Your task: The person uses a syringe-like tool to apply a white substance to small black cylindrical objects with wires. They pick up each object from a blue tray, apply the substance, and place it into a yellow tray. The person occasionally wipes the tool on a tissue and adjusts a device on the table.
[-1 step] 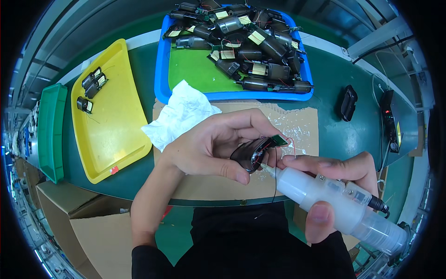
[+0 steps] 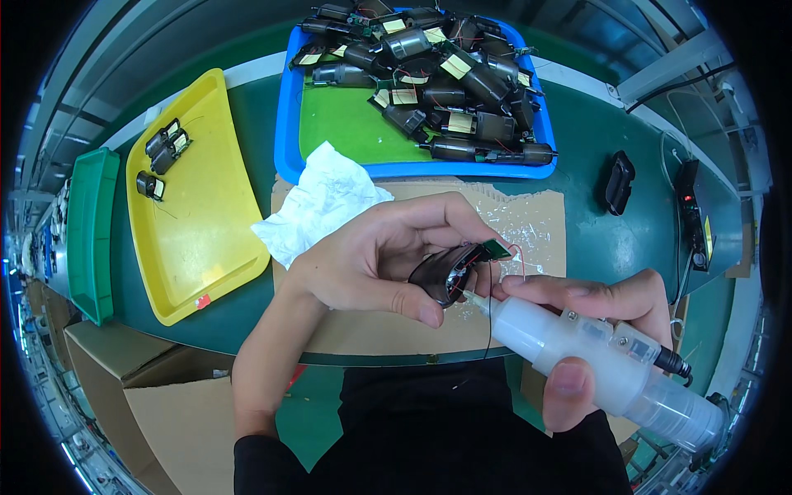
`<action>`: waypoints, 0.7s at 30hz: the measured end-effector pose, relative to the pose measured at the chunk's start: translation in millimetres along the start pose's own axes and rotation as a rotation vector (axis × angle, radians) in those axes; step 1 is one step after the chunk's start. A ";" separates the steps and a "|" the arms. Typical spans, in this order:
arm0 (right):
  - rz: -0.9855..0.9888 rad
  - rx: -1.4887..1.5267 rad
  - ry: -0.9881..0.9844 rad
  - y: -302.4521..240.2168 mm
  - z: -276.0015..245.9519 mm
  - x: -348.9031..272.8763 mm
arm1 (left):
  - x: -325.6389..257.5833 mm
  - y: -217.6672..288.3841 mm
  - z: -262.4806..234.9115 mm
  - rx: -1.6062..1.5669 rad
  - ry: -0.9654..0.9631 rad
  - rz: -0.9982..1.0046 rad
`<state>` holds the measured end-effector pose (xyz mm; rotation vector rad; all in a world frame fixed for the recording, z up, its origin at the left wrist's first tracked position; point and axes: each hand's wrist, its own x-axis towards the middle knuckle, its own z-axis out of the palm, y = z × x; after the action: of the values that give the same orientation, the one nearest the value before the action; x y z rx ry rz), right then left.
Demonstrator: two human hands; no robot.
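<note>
My left hand (image 2: 363, 252) is wrapped round a dark, glossy cylindrical housing (image 2: 435, 275), its open end turned toward my right hand. A small green circuit board (image 2: 495, 248) with thin red and black wires sticks out of that end. My right hand (image 2: 610, 330) grips a white and clear glue dispenser syringe (image 2: 569, 346), with a cable fitting on its side. Its narrow nozzle tip (image 2: 472, 297) points into the housing's open end; whether it touches the inside cannot be made out. Part of the housing is hidden by my left fingers.
Cardboard (image 2: 528, 214) spotted with white residue lies under my hands, a crumpled white tissue (image 2: 326, 198) on it. Behind stands a blue tray (image 2: 285, 148) heaped with dark housings. A yellow tray (image 2: 198, 239) holds several small parts. A black case (image 2: 617, 183) sits at right; a carton (image 2: 181, 412) stands lower left.
</note>
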<state>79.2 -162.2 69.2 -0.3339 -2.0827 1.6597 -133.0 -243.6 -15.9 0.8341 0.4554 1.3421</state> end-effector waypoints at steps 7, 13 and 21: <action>0.005 0.020 0.015 -5.3 3.0 2.4 | 0.1 -0.9 -0.5 -0.002 -0.036 0.027; 0.090 0.062 0.046 -11.9 6.8 -1.3 | -0.6 0.3 -1.6 0.007 -0.054 0.010; 0.183 0.095 0.035 -20.0 4.4 -1.3 | -0.5 0.6 -2.5 -0.007 -0.088 0.008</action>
<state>80.0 -171.5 87.5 -0.5324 -1.9904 1.8364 -135.3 -243.4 -17.1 0.8858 0.3786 1.3085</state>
